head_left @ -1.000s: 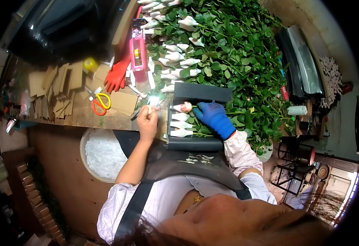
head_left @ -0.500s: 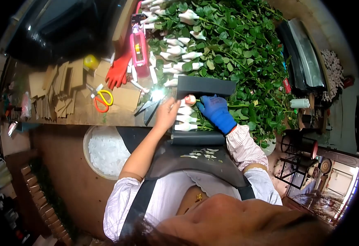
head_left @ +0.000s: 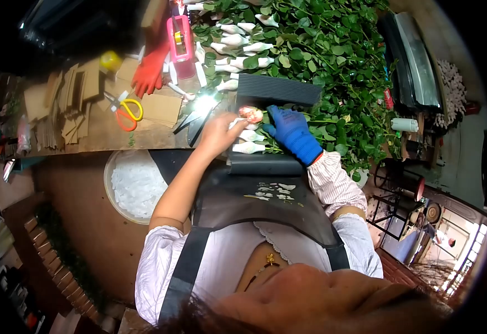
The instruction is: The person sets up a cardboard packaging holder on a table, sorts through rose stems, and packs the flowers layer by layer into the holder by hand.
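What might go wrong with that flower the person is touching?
The bare left hand is right up at the rose, so pinching too hard might bruise its petals. The white-covered buds lie close beside it, so a careless move could perhaps knock them crooked.

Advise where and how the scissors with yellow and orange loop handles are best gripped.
Probably by the rounded loops of the scissors, bare left hand coming from the near side: the loops lie nearer, while the blades point away.
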The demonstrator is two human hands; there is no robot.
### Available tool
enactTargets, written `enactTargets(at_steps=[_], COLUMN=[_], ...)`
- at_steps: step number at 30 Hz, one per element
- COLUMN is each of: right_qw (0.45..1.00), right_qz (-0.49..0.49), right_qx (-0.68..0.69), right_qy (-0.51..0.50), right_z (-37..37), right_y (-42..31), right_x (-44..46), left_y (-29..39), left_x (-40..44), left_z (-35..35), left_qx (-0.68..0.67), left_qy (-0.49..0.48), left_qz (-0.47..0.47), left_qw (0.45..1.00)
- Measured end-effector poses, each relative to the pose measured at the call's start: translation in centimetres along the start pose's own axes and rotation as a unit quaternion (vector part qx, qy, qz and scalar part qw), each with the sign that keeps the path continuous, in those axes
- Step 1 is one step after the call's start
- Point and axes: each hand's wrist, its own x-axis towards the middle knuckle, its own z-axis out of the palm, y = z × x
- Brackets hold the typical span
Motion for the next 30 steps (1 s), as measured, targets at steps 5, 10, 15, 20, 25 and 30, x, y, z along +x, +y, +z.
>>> enactTargets(at_steps=[5,10,15,20,25,30], right_qw=[0.999,0.999,0.982,0.993,0.997,0.993], right_qz=[-0.010,-0.008,-0.063,-0.113,-0.069,-0.100], right_qx=[0.002,-0.014,0.126,0.026,0.002,0.047], right_qy=[0.041,0.036,0.125,-0.030,-0.041,-0.043], right_z=[0.8,0.3,-3.3,-3.2,-0.6,-0.5], right_y=[0.0,-0.1,0.5,-0.3,-0.9,0.6], right_x=[-0.2,-0.3,-3.4,-3.7,-2.0,-2.0], left_y=[-2.2,-1.3,-4.0,-2.0,-0.5,-3.2], left_x=[-1.1,-3.0,-4.5,-3.4,-2.4,-4.5], left_z=[2.3,1.0,-4.1,-1.1,0.8,-2.1], left_qx=[-0.115,-0.345,-0.224,-0.018,-0.032,-0.243], left_qy=[0.039,0.171,0.138,-0.025,-0.051,0.094], left_qz=[0.003,-0.106,-0.070,-0.161,-0.025,-0.157], left_qw=[0.993,0.917,0.962,0.986,0.998,0.953])
